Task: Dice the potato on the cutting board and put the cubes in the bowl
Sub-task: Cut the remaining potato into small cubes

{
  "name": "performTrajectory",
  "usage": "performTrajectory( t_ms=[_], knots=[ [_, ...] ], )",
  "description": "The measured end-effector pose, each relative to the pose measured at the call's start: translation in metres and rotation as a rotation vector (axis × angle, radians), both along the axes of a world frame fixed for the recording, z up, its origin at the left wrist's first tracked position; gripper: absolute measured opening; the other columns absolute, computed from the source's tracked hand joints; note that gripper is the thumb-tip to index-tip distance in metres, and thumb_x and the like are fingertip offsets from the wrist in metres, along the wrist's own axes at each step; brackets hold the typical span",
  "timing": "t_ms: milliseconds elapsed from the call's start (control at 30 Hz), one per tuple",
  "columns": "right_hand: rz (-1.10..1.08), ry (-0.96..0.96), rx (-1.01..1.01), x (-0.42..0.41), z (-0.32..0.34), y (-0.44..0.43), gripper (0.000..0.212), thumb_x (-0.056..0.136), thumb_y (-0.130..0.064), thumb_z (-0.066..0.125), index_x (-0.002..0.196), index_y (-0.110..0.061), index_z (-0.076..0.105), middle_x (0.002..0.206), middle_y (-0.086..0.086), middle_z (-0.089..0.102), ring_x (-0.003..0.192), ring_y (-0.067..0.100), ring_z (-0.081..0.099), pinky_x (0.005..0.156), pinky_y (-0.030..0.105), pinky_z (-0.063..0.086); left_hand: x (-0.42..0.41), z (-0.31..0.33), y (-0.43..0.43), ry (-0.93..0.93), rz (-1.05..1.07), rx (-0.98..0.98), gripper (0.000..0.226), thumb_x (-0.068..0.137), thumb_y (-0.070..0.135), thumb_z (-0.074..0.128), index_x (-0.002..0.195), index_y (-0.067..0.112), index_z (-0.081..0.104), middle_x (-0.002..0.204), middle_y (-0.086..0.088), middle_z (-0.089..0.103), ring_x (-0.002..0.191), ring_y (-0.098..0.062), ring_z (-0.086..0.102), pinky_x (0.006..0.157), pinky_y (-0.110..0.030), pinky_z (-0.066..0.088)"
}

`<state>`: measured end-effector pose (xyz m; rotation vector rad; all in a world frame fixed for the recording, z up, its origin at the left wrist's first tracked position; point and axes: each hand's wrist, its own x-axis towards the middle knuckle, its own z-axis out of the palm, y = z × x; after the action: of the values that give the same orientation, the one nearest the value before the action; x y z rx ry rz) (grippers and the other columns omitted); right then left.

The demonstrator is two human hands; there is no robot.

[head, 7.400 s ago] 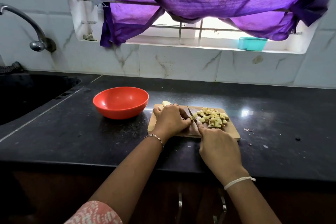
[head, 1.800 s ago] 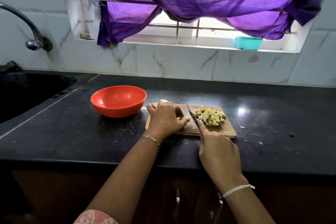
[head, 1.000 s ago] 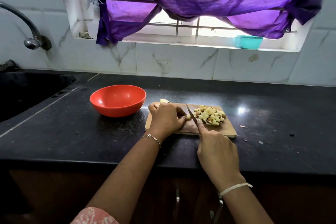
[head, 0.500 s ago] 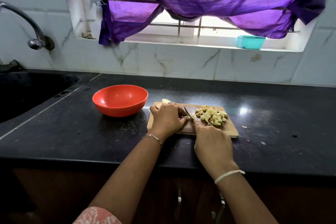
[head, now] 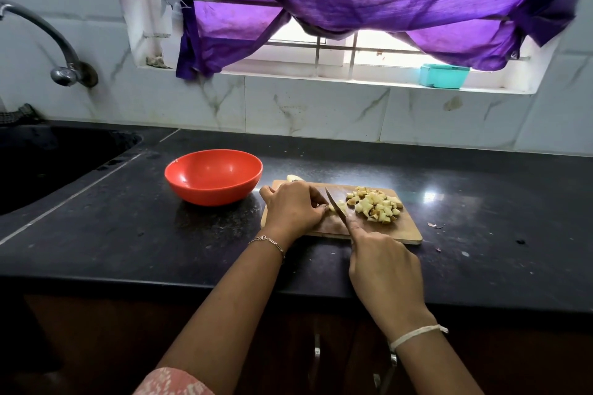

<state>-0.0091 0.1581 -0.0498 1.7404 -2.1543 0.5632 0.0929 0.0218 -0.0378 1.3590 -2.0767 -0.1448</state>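
Observation:
A wooden cutting board (head: 407, 231) lies on the black counter. A pile of pale potato cubes (head: 377, 208) covers its right half. My left hand (head: 293, 208) curls over a small piece of potato (head: 332, 208) at the board's middle, mostly hiding it. My right hand (head: 383, 266) grips a knife (head: 335, 205), index finger along the spine, blade angled down against that piece. Another potato piece (head: 293, 178) peeks out at the board's far left corner. The red bowl (head: 213, 175) stands to the left of the board with nothing in it.
A dark sink (head: 48, 163) with a curved tap (head: 61, 51) lies at the far left. A teal container (head: 444, 75) rests on the window sill under a purple curtain. Small scraps (head: 434, 225) lie on the counter right of the board.
The knife keeps rising and dropping on the piece under my left hand. The cube pile has stayed on the right half of the board. The bowl has not moved.

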Motion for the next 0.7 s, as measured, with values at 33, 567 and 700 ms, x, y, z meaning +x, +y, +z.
performTrajectory(
  t_ms=[33, 567, 700],
  knots=[
    [0.0, 0.005, 0.01, 0.0, 0.001, 0.0, 0.058, 0.099, -0.017, 0.038, 0.151, -0.036, 0.022, 0.106, -0.004, 0.064, 0.097, 0.018, 0.063, 0.067, 0.03, 0.043, -0.001, 0.0, 0.0, 0.0, 0.001, 0.0, 0.014, 0.082, 0.048, 0.065, 0.089, 0.04, 0.075, 0.093, 0.015, 0.067, 0.102, -0.012, 0.055, 0.08, -0.038, 0.015],
    [0.043, 0.032, 0.049, -0.007, 0.016, -0.01, 0.053, 0.096, -0.019, 0.042, 0.146, -0.034, 0.036, 0.11, -0.001, 0.066, 0.101, 0.02, 0.063, 0.078, 0.033, 0.048, -0.002, 0.001, 0.002, -0.015, -0.011, 0.0, 0.017, 0.084, 0.049, 0.065, 0.092, 0.037, 0.073, 0.097, 0.013, 0.069, 0.105, -0.015, 0.053, 0.081, -0.036, 0.016],
    [0.032, -0.039, 0.008, -0.011, 0.017, -0.005, 0.049, 0.098, -0.026, 0.042, 0.144, -0.041, 0.037, 0.108, 0.0, 0.067, 0.099, 0.021, 0.064, 0.075, 0.032, 0.05, -0.005, 0.0, 0.003, -0.015, -0.004, -0.029, 0.019, 0.083, 0.051, 0.064, 0.092, 0.037, 0.073, 0.094, 0.013, 0.069, 0.103, -0.013, 0.055, 0.082, -0.037, 0.018]
  ],
)
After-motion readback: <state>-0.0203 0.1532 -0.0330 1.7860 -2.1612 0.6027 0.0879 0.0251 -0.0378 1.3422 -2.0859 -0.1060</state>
